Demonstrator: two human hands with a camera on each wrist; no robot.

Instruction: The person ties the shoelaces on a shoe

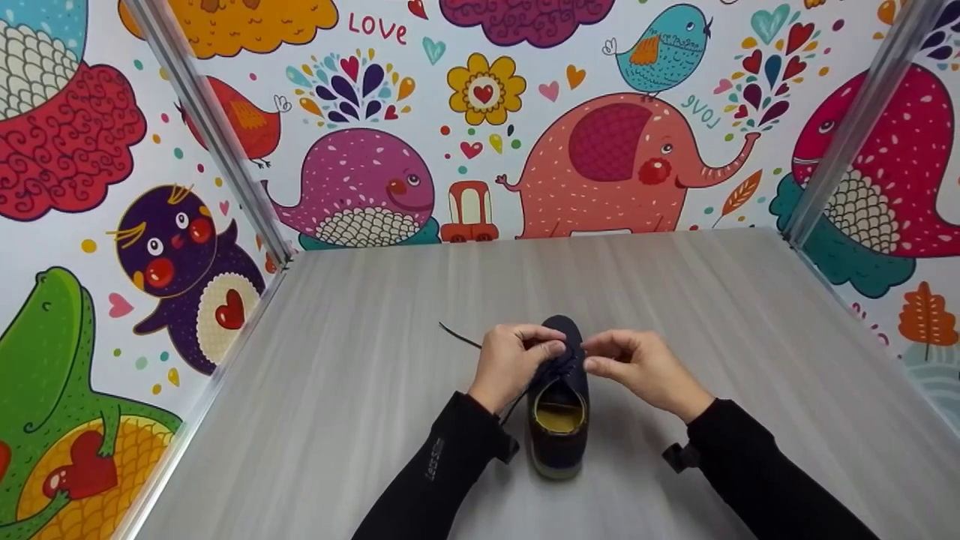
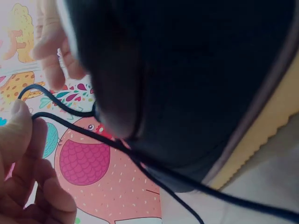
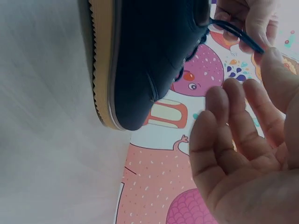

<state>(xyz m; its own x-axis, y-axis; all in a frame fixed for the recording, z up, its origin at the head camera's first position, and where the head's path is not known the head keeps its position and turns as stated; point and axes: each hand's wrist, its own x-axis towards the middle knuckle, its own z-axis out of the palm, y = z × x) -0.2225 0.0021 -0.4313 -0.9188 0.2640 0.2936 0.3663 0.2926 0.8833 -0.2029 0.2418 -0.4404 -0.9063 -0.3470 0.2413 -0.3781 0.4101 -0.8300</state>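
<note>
A dark navy shoe [image 1: 559,446] stands upright on the table, its toe pointing away from me and its tan insole [image 1: 559,418] showing at the opening. My left hand [image 1: 510,361] is above the lacing. It pinches a bent dark shoelace [image 2: 74,127] between thumb and index finger in the left wrist view. Just right of the shoe, my right hand [image 1: 641,369] has its fingers apart from the thumb. The right wrist view shows this hand's gently bent fingers [image 3: 231,126] holding nothing, with the thumb close to the lace loop.
The grey wood-grain table [image 1: 360,420] lies beneath the shoe. A free lace end [image 1: 459,335] sticks out left of the left hand. Panels printed with cartoon animals [image 1: 600,165] enclose the back and sides, with metal posts [image 1: 217,142] at the corners.
</note>
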